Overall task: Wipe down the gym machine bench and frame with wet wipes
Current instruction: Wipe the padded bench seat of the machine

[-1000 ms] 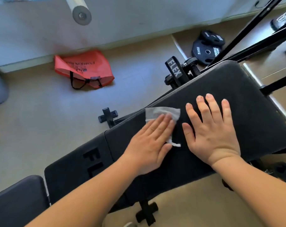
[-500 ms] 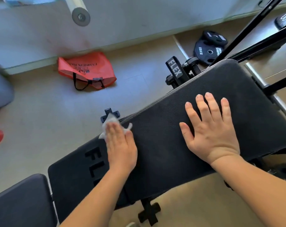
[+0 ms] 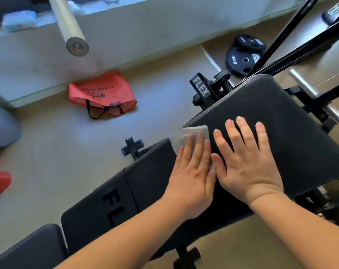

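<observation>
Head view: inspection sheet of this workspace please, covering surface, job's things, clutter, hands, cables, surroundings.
Surface: black padded bench, "FL" lettering showing beside the left forearm.
Job's things: white wet wipe flat on the bench near its far edge; FLEX-marked frame post just beyond.
Clutter: red bag and 15KG weight plates on the floor.
Hands: left hand presses the wet wipe with straight fingers; right hand lies flat on the bench beside it.
Cables: nothing seen.
Surroundings: barbell end overhead; low pale wall with a blurred packet on top.
</observation>
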`<move>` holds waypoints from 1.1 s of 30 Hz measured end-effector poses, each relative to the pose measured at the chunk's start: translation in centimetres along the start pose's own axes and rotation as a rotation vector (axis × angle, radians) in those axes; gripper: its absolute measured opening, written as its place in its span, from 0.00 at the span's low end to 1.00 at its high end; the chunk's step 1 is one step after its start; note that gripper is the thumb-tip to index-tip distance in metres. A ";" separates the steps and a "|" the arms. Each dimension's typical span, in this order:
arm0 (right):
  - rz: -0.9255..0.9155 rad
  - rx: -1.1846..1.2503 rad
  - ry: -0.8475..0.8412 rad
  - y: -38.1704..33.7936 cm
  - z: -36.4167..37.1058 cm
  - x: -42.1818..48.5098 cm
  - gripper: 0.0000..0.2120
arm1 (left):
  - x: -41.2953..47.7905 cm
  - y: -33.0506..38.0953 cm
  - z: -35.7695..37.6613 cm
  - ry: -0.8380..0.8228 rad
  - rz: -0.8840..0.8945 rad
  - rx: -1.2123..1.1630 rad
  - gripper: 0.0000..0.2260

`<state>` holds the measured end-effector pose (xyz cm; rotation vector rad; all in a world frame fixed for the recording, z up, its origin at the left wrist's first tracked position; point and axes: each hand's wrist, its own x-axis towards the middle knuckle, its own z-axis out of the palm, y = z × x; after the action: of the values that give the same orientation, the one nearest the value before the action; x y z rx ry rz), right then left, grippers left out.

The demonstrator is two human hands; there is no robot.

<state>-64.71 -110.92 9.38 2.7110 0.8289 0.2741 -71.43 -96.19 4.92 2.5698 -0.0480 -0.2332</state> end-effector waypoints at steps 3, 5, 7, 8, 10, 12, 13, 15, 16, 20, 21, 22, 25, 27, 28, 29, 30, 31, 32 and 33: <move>0.004 0.005 -0.011 0.0 0.0 0.2 0.29 | 2.2 -3.1 -2.1 -0.015 0.238 0.145 0.28; 0.004 -0.003 0.002 0.1 0.1 0.2 0.29 | 4.7 -4.8 -3.4 0.023 0.212 0.076 0.28; 0.004 -0.013 0.004 0.1 0.1 0.2 0.30 | 7.1 -4.9 -4.5 0.022 0.055 -0.116 0.28; 0.003 -0.015 0.001 0.1 0.1 0.3 0.30 | 7.9 -4.6 -4.7 0.006 -0.033 -0.165 0.27; 0.003 -0.017 -0.002 0.1 0.1 0.3 0.30 | 7.9 -4.4 -4.6 0.024 -0.130 -0.184 0.24; 0.004 -0.019 -0.003 0.1 0.1 0.3 0.30 | 5.6 -5.9 -3.8 0.082 -0.188 -0.213 0.22; 0.005 -0.019 0.000 0.1 0.1 0.3 0.30 | 4.0 -7.1 -3.4 0.087 -0.222 -0.214 0.22; 0.005 -0.014 0.006 0.2 0.1 0.3 0.30 | 0.4 -9.9 -3.0 0.044 -0.302 -0.180 0.23; 0.004 -0.016 0.007 0.3 0.1 0.3 0.30 | -0.9 -10.9 -3.0 0.017 -0.330 -0.165 0.23; 0.002 -0.014 0.005 0.1 -0.1 0.2 0.31 | 0.6 -8.8 -3.7 0.036 -0.240 -0.183 0.25; 0.003 -0.013 0.007 0.0 -0.1 0.2 0.31 | 2.2 -7.3 -3.5 0.065 -0.203 -0.167 0.26; 0.005 -0.008 0.011 -0.1 -0.1 0.2 0.31 | 3.6 -5.8 -3.3 0.101 -0.183 -0.155 0.26; 0.011 0.005 0.022 -0.2 0.0 0.2 0.30 | 4.5 -5.4 -2.5 0.136 -0.150 -0.131 0.27; 0.008 0.008 0.025 -0.1 0.0 0.3 0.30 | 1.7 -8.3 -1.6 0.096 -0.159 -0.132 0.28; 0.005 0.009 0.026 0.0 0.1 0.3 0.30 | -0.1 -10.1 -1.2 0.075 -0.214 -0.131 0.29; 0.003 0.008 0.028 0.0 0.1 0.3 0.30 | -2.0 -11.8 -0.9 0.055 -0.290 -0.123 0.29; 0.003 0.007 0.027 0.1 0.2 0.3 0.30 | -3.4 -13.1 -0.5 0.036 -0.371 -0.117 0.29; 0.003 0.004 0.022 0.1 0.2 0.4 0.30 | -4.1 -13.7 -0.3 0.027 -0.427 -0.121 0.29; 0.004 -0.001 0.014 0.1 0.2 0.4 0.30 | -3.9 -13.3 -0.4 0.029 -0.450 -0.138 0.29; 0.006 -0.007 0.007 0.1 0.1 0.4 0.30 | -2.9 -11.9 -0.6 0.048 -0.434 -0.170 0.29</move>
<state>-64.30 -110.81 9.33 2.7079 0.8209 0.2878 -74.31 -85.60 -0.50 2.3870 0.5291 -0.3203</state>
